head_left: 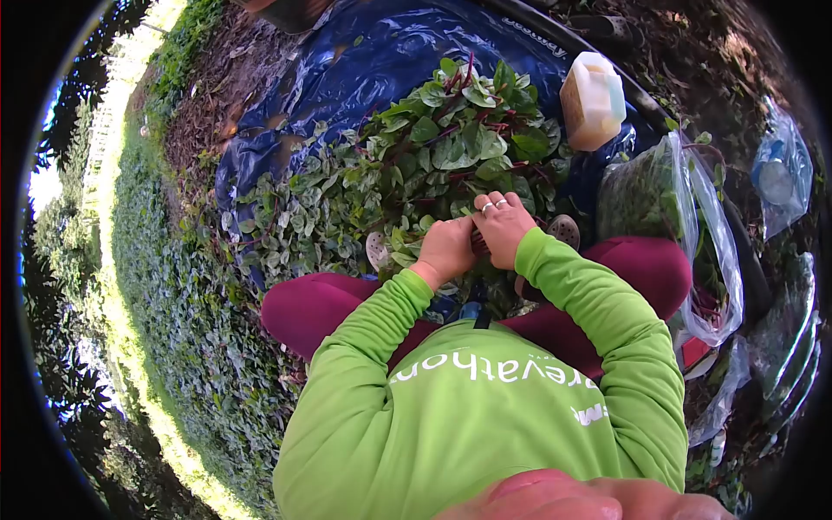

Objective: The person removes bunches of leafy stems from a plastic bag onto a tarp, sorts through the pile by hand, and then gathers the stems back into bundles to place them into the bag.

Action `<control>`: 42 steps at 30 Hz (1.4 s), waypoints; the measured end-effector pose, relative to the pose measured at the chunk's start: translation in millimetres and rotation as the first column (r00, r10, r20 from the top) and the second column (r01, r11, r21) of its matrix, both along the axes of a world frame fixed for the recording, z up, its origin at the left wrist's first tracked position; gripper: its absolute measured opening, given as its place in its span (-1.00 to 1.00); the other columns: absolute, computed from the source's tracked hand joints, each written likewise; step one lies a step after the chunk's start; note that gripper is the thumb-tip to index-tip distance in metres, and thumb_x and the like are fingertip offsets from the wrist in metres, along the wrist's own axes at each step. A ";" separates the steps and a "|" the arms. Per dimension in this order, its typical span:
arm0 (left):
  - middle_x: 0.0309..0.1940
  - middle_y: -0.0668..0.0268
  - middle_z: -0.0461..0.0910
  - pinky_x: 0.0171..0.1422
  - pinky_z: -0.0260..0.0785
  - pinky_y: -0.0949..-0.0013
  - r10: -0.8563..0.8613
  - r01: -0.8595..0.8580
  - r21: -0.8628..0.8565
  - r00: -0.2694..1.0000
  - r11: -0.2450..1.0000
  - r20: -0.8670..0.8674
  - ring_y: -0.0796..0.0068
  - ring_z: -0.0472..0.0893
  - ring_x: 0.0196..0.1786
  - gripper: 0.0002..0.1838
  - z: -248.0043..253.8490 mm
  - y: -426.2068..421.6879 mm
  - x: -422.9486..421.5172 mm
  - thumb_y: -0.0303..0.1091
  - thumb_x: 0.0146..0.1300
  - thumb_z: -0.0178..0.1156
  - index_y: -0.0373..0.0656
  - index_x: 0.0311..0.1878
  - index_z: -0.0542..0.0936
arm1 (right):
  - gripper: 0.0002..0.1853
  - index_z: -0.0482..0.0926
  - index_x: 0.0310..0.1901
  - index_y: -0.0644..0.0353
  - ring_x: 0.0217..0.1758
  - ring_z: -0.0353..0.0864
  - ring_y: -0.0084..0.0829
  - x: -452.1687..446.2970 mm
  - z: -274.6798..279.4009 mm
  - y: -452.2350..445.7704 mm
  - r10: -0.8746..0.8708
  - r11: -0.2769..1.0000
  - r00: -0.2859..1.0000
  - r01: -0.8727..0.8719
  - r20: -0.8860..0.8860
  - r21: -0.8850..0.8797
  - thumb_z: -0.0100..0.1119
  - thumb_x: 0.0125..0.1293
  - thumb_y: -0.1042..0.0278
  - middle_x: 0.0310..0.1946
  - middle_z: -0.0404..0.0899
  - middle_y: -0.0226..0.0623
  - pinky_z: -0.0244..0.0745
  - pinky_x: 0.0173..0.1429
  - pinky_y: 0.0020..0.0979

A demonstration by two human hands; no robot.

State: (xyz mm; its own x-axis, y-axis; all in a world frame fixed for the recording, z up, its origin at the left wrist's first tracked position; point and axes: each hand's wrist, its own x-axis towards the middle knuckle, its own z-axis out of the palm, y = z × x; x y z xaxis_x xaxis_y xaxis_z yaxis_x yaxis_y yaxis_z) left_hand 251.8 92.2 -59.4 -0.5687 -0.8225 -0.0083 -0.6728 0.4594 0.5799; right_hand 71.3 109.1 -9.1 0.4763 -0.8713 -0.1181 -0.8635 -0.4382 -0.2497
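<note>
My left hand (pixel 445 250) is closed, its fingers pressed against my right hand (pixel 503 229) in front of my lap. My right hand, with rings on its fingers, is bent over dark reddish stems that show only a little between the two hands. Just beyond them lies a big heap of leafy greens (pixel 472 139) with dark red stems and broad green leaves. Its near edge reaches my hands. What exactly each set of fingertips grips is mostly hidden.
The heap rests on a blue plastic sheet (pixel 347 61). A pale plastic jug (pixel 594 102) stands at its right. Beside my right knee is a clear plastic bag (pixel 641 195) with greens inside. Farther right lies a bagged bottle (pixel 776 178). Low plants (pixel 186 303) cover the ground at left.
</note>
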 end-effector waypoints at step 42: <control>-0.42 0.46 0.54 -0.10 0.30 0.43 0.374 -0.092 0.692 0.888 0.716 -0.268 0.59 0.44 -0.32 -0.53 40.8 -140.4 30.0 0.06 0.45 0.24 -0.25 -0.09 0.74 | -0.73 0.62 -0.03 0.17 0.58 0.26 -0.04 1.5 7.5 -13.1 0.108 0.942 0.989 -0.070 0.098 -0.327 0.11 0.28 0.31 0.55 0.18 0.06 0.12 0.63 -0.02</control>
